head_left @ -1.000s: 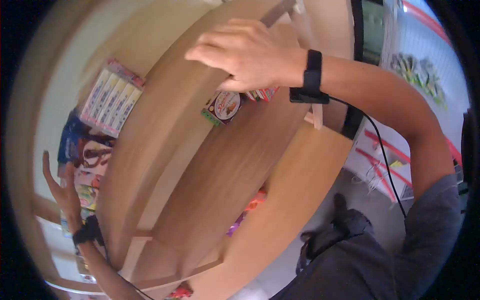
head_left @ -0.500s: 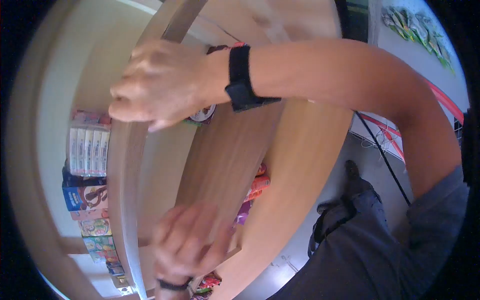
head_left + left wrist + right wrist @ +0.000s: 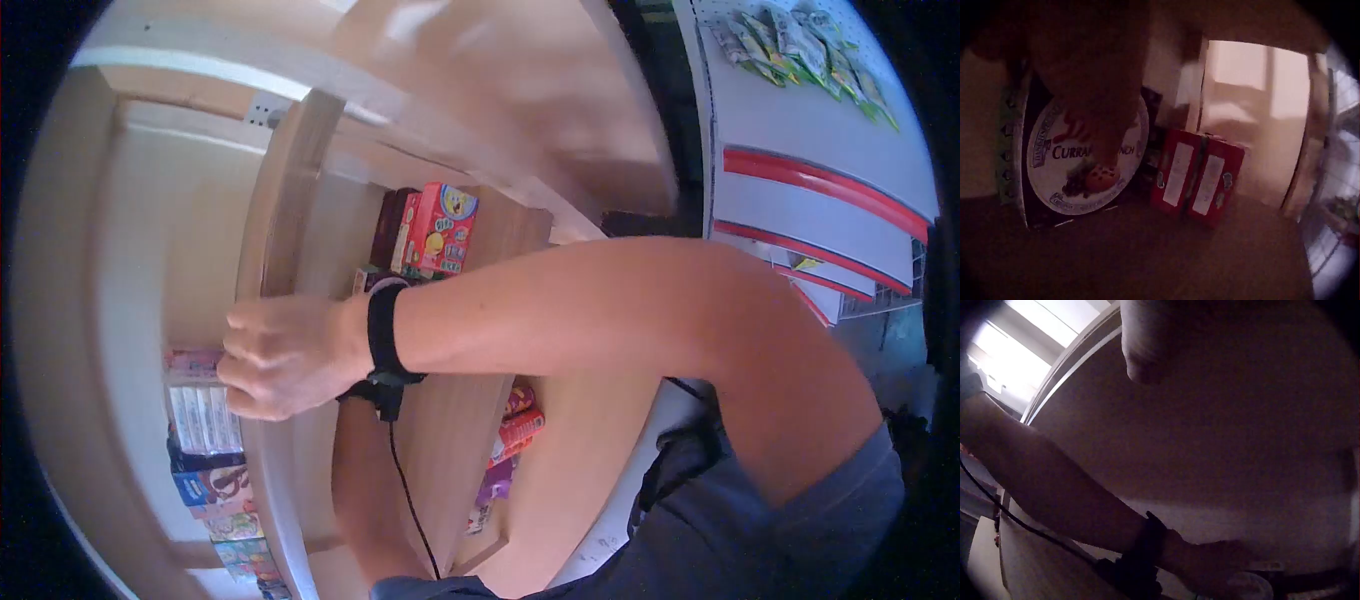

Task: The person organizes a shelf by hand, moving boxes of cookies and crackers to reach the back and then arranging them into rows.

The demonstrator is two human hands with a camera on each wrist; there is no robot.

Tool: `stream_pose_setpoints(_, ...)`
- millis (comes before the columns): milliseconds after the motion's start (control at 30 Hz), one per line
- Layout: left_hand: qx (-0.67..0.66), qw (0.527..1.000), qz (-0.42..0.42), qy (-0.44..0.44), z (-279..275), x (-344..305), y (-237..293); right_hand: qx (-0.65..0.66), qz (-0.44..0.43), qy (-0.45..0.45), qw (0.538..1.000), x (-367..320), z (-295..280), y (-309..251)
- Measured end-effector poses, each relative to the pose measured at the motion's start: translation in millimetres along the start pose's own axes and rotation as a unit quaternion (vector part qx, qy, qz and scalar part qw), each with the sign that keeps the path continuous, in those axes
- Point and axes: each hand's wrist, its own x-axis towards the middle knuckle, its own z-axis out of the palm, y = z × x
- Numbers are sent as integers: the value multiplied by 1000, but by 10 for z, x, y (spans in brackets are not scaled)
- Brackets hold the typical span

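The right hand (image 3: 290, 357) lies across the edge of a wooden shelf board (image 3: 292, 190) in the head view, its fingers curled over it. Part of that hand (image 3: 1146, 340) shows against the board's face in the right wrist view. The left hand (image 3: 1213, 559) reaches below the board; in the head view it is hidden behind the right wrist. In the left wrist view the left hand (image 3: 1094, 69) covers part of a dark box with a round white currant label (image 3: 1088, 194), a finger over its front. Dimness hides whether it grips the box.
Red boxes (image 3: 446, 228) stand on the shelf beyond the right wrist. Small packs (image 3: 207, 418) line the board's far side. Red and purple packets (image 3: 516, 435) lie on the lower shelf. A white rack with red strips (image 3: 820, 185) stands at the right.
The left hand has moved from the far left, across the shelf, to the labelled box behind the right wrist. The right hand has shifted onto the board's edge, and the head view has turned.
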Motion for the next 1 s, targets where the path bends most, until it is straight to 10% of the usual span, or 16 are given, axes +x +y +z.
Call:
stream_pose_setpoints(800,-292,952,-80,-48,-307,-1332,453,66,24,-73,995,-2,24,-47)
stream_pose_setpoints(1000,-79,982,-155,-67,-165,-1273,335,75,22,-85,993,43,-18,-30)
